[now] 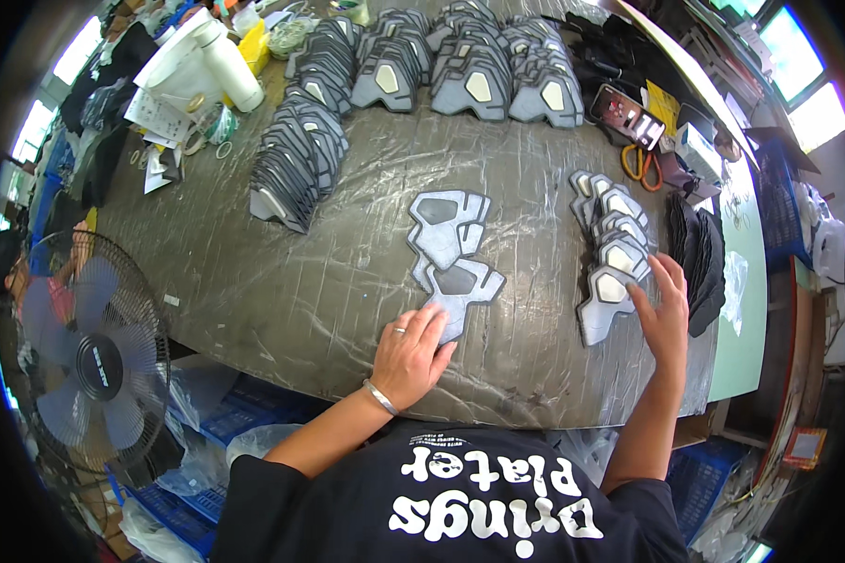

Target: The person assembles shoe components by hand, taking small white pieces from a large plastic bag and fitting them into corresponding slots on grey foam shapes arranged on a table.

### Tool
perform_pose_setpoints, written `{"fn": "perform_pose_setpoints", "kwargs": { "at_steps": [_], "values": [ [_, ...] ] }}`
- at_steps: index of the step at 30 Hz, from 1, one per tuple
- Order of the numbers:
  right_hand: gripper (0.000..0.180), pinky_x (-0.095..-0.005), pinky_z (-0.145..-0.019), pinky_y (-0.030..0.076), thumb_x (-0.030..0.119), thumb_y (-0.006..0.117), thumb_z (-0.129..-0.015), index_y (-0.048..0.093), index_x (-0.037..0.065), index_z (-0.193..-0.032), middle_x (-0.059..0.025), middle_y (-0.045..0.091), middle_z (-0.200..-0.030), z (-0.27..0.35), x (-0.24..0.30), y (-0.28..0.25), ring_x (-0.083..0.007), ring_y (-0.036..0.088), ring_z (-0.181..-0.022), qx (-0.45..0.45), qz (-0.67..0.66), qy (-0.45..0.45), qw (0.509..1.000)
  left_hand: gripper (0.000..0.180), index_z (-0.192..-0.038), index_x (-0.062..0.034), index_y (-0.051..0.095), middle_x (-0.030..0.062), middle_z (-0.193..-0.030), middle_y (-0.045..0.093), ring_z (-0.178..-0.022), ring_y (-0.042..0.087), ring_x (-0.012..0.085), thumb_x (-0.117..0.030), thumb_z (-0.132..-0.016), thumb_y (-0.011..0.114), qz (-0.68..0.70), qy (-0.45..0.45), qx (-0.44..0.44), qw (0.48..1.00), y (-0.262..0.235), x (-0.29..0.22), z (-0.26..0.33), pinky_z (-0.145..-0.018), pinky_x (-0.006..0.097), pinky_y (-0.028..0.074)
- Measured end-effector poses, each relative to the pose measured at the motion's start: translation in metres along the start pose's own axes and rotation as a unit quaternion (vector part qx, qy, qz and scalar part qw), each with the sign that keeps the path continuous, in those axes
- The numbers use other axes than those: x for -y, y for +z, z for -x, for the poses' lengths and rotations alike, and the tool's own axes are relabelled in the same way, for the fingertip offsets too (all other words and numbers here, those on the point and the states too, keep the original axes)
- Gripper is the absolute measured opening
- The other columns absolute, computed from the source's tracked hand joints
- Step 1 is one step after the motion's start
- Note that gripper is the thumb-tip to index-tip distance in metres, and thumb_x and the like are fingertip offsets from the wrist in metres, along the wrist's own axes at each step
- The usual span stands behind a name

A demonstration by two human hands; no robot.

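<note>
A floor fan (89, 361) stands left of the desk (253, 281). The left hand (411, 352) lies flat, fingers spread, its grip open, fingertips pressing the lower of two grey shaped panels (455, 286) at mid-desk. These look thin, light and flexible, likely foam or fabric laminate, best pinched at an outer edge or slid flat. Further right, the right hand (665, 314) rests with loosely open grip on a fanned row of similar panels (612, 249), touching the nearest one. Black pieces (699, 263) lie just beside.

Bright window daylight (glare), fisheye-bent dark edges.
</note>
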State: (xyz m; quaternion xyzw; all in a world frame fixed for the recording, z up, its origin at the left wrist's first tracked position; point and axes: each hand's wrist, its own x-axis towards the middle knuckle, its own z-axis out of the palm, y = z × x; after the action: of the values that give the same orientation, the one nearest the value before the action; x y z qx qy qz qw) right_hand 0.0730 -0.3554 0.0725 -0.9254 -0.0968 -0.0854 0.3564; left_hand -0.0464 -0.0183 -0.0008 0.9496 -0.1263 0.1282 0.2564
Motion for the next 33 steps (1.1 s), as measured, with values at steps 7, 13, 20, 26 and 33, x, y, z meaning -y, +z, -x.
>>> {"fn": "perform_pose_setpoints", "kwargs": {
  "at_steps": [7, 13, 20, 26, 33],
  "values": [
    [0.027, -0.036, -0.091, 0.049, 0.018, 0.065, -0.083, 0.065, 0.003, -0.106, -0.0117, 0.063, -0.119, -0.032, 0.096, 0.124, -0.0274, 0.061, -0.106, 0.159, 0.053, -0.327, 0.93, 0.049, -0.119, 0.0023, 0.055, 0.0178, -0.123, 0.056, -0.111, 0.054, 0.0341, -0.025, -0.08, 0.071, -0.039, -0.027, -0.065, 0.997, 0.013, -0.001, -0.014, -0.093, 0.043, 0.043],
    [0.013, -0.0336, -0.081, 0.051, 0.012, 0.057, -0.079, 0.063, 0.006, -0.088, -0.0065, 0.062, -0.095, -0.086, 0.085, 0.172, -0.0216, 0.063, -0.092, 0.188, 0.183, -0.558, 0.787, 0.045, -0.114, 0.0, 0.057, 0.018, -0.122, 0.056, -0.109, 0.054, 0.0332, -0.026, -0.08, 0.07, -0.053, -0.024, -0.062, 0.996, 0.015, 0.0, -0.015, -0.09, 0.043, 0.044],
    [0.015, -0.0331, -0.065, 0.054, 0.012, 0.058, -0.077, 0.062, 0.0, -0.085, -0.0109, 0.061, -0.089, -0.109, 0.095, 0.169, -0.0234, 0.066, -0.079, 0.31, 0.246, -0.654, 0.645, 0.043, -0.114, -0.0011, 0.057, 0.0181, -0.122, 0.057, -0.111, 0.052, 0.0337, -0.026, -0.08, 0.068, -0.066, -0.037, -0.068, 0.995, 0.014, -0.001, -0.015, -0.089, 0.043, 0.044],
    [0.01, -0.0331, -0.056, 0.052, 0.008, 0.061, -0.077, 0.06, -0.001, -0.08, -0.011, 0.062, -0.083, -0.118, 0.091, 0.176, -0.0241, 0.065, -0.07, 0.33, 0.202, -0.652, 0.652, 0.044, -0.114, -0.0014, 0.057, 0.019, -0.122, 0.056, -0.11, 0.053, 0.0337, -0.026, -0.08, 0.067, -0.065, -0.041, -0.052, 0.996, 0.017, 0.001, -0.017, -0.088, 0.043, 0.044],
    [0.016, -0.0335, -0.06, 0.052, 0.014, 0.065, -0.079, 0.067, -0.001, -0.08, -0.0153, 0.066, -0.069, -0.217, 0.084, 0.153, -0.0241, 0.067, -0.062, -0.008, -0.064, -0.194, 0.979, 0.046, -0.115, -0.0015, 0.057, 0.0186, -0.122, 0.056, -0.109, 0.052, 0.0331, -0.025, -0.077, 0.068, -0.084, -0.03, -0.05, 0.995, 0.017, -0.002, -0.021, -0.086, 0.042, 0.045]
  ]
}}
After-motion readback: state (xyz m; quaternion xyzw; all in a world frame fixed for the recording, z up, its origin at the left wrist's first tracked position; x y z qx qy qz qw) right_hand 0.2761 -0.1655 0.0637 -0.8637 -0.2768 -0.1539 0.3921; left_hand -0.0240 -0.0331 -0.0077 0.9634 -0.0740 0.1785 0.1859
